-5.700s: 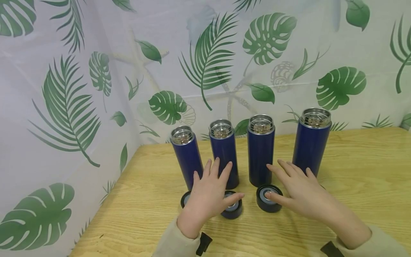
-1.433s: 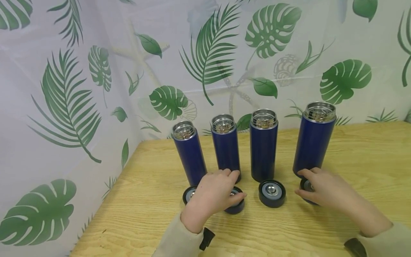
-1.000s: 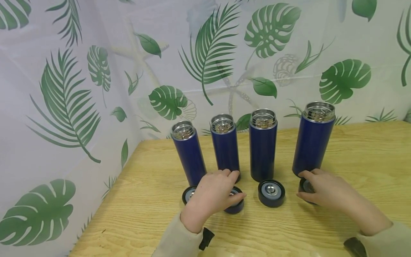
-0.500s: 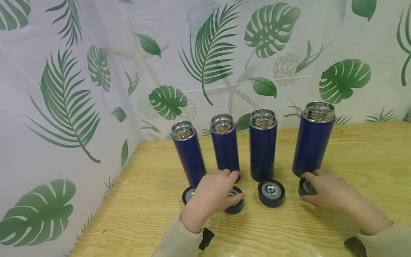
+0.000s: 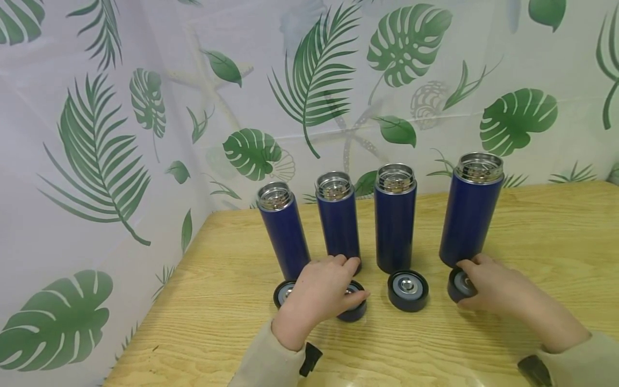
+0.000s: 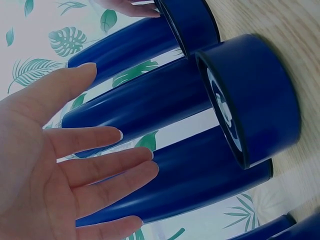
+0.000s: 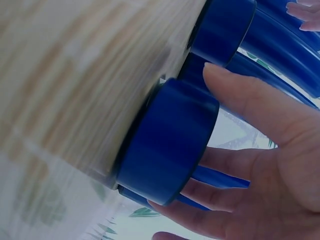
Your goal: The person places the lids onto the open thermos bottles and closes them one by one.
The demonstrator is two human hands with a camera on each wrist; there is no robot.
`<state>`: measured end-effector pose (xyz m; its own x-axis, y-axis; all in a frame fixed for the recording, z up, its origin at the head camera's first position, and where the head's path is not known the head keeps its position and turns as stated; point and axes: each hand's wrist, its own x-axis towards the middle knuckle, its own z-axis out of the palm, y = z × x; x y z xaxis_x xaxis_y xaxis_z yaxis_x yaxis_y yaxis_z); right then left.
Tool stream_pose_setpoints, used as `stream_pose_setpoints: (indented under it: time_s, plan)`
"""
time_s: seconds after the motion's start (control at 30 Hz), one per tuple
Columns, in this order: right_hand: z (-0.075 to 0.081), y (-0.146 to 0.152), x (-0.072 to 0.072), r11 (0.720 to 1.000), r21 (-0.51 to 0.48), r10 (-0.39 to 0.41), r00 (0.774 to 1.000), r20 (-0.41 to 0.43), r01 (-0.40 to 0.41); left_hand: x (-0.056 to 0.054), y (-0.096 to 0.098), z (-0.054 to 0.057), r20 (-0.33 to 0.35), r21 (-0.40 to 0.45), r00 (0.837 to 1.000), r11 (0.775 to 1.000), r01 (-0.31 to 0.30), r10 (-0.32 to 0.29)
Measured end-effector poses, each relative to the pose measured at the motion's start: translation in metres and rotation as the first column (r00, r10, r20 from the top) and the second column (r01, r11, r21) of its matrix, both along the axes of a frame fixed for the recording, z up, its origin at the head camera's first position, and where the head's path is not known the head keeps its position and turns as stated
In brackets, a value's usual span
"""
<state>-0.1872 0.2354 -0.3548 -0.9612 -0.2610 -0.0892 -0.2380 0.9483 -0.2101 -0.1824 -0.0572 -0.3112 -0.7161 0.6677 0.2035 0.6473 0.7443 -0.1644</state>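
Several dark blue vacuum flasks stand uncapped in a row, from the leftmost flask [image 5: 286, 236] to the rightmost flask [image 5: 469, 220], with steel mouths showing. Their dark lids lie underside up in front. My right hand [image 5: 503, 285] is at the rightmost lid [image 5: 459, 285], thumb on its near side and fingers on its far side. In the right wrist view its fingertips meet that lid's [image 7: 167, 145] rim, fingers fairly straight. My left hand [image 5: 316, 290] hovers over two left lids, partly hiding them; in its wrist view the fingers are spread beside a lid [image 6: 265, 100], holding nothing.
Another lid [image 5: 408, 290] lies between my hands, in front of the third flask [image 5: 395, 226]. The second flask [image 5: 337, 226] stands behind my left hand. All rest on a wooden table [image 5: 232, 333]; a leaf-patterned cloth [image 5: 329, 54] hangs behind it.
Since the oldest frame, my right hand moved right and down to the rightmost lid; lately its thumb and fingers slid slightly right, spreading apart. My left hand's fingers drew back, then stayed still.
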Motion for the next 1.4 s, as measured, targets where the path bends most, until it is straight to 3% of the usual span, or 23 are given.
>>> stream_pose_setpoints:
  time_s: [1.07, 1.4]
  plan:
    - [-0.0014, 0.0, -0.0003, 0.999, -0.022, 0.043, 0.999, 0.022, -0.042, -0.0006, 0.001, -0.0004, -0.013, -0.009, 1.0, 1.0, 0.006, -0.006]
    - [-0.0035, 0.0028, 0.0002, 0.996, -0.071, 0.058, 0.994, 0.094, -0.051, -0.0013, 0.0025, -0.0006, 0.049, -0.031, 0.999, 0.999, -0.021, 0.023]
